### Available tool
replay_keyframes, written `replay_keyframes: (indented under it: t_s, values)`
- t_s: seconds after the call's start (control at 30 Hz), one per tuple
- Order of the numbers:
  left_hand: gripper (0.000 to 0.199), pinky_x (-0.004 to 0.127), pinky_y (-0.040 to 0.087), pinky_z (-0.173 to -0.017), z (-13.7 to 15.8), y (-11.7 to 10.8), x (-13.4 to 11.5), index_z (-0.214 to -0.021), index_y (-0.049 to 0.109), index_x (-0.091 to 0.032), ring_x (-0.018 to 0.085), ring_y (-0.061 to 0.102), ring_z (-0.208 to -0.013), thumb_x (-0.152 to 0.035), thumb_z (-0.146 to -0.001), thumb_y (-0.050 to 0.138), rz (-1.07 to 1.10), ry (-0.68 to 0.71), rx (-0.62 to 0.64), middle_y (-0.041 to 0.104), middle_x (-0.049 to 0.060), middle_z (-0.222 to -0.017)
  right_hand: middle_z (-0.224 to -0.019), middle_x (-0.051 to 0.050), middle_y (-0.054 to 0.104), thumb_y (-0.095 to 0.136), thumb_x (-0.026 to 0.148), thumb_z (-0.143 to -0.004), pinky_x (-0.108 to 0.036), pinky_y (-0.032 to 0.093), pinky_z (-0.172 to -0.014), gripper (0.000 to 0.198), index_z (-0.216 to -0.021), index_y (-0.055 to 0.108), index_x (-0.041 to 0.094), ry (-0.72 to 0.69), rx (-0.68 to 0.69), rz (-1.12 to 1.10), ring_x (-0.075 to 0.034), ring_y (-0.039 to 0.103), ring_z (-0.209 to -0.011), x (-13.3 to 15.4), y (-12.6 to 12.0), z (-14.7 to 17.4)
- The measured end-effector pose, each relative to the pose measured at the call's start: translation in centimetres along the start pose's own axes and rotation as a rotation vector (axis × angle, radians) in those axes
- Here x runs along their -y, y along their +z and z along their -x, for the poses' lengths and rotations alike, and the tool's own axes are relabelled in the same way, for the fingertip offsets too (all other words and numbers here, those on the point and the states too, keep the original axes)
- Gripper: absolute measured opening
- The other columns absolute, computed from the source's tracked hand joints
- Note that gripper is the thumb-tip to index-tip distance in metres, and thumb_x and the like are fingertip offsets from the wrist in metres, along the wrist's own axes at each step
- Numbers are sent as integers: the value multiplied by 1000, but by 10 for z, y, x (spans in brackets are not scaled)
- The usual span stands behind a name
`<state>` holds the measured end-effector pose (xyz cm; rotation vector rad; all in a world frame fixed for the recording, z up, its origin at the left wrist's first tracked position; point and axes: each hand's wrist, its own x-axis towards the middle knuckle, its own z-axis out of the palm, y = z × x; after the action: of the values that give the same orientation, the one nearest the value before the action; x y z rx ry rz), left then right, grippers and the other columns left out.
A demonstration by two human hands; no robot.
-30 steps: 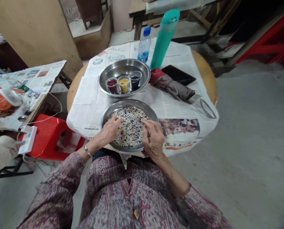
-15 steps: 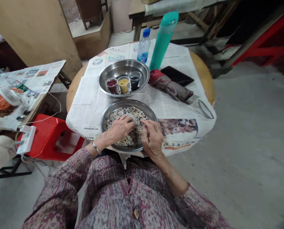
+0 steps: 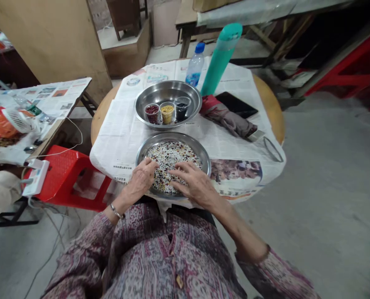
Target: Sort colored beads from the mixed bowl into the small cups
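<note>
A shallow steel basin (image 3: 204, 155) near the table's front edge holds mixed grains (image 3: 174, 154), mostly white with red, yellow and black ones among them. At its left side is my left hand (image 3: 140, 179), with the fingers bent and pressed together; whatever they may hold is hidden. My right hand (image 3: 197, 183) reaches over the right part of the grains, fingers spread and apart, touching or just above them. Behind stands a second steel basin (image 3: 143, 96) with three clear cups inside: red beans (image 3: 152, 109), yellow grains (image 3: 166, 111) and black grains (image 3: 181, 109).
Newspaper (image 3: 116, 133) covers the round table. Toward the back are a water bottle (image 3: 195, 66), a tall green bottle (image 3: 220, 60), a dark tablet-like slab (image 3: 237, 104) and a folded umbrella (image 3: 228, 118). A red stool (image 3: 63, 178) with a power strip (image 3: 37, 178) stands left.
My left hand has drawn left from the middle of the grains to the basin's side. My right hand has moved inward over the grains, and its fingers have spread.
</note>
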<state>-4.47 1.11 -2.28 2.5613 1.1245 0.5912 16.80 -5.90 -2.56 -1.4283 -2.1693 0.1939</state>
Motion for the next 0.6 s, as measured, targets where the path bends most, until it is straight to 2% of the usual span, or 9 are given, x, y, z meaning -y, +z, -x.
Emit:
replay_keyframes:
  t_s: [0.1,0.17,0.23,0.33,0.4,0.47,0.6]
  values:
    - [21,27,51,-87,0,8,-5,-103,62,-19,15,59,-91,-6,-97,47,-16,-57,-87,60,3,-98,-116,-8,65,61,21,-92,-37,53,-88,21,-110,70,26,-123,245,8,-23,60,-108,5,-3,-10]
    - [19,28,52,-88,-2,10,-10,-101,64,-19,16,60,-93,-8,-97,49,-54,-99,-97,62,3,-98,-109,-9,66,56,14,-92,-33,53,-81,24,-108,71,24,-93,326,39,-22,62,-102,2,-1,-17]
    - [18,29,52,-88,-2,10,-14,-100,64,-20,17,60,-95,-8,-97,50,-80,-123,-79,62,3,-98,-103,-9,66,50,9,-92,-31,52,-79,30,-110,70,21,9,322,86,-21,63,-96,-6,3,-24]
    - [20,30,51,-90,-2,8,-18,-100,64,-20,17,60,-97,-7,-97,49,-99,-143,-45,63,3,-99,-102,-11,67,46,6,-91,-32,51,-80,34,-111,70,19,158,225,148,-21,62,-93,-21,6,-36]
    - [22,30,51,-90,-2,7,-20,-103,63,-20,18,59,-100,-6,-96,47,-117,-161,-30,62,4,-101,-104,-11,68,46,8,-92,-32,50,-83,32,-111,71,18,176,154,156,-22,61,-96,-24,9,-45]
    - [25,32,51,-90,-3,6,-21,-109,61,-20,20,57,-103,-5,-95,46,-152,-185,-24,61,5,-105,-108,-11,68,49,14,-94,-34,49,-87,27,-111,71,19,101,125,142,-24,59,-103,-21,13,-56]
    - [26,35,49,-90,-3,8,-22,-114,56,-15,23,54,-106,-4,-93,45,-255,-215,0,59,9,-111,-127,-11,63,57,24,-93,-41,46,-94,24,-114,69,21,-129,178,133,-28,52,-118,-11,23,-73]
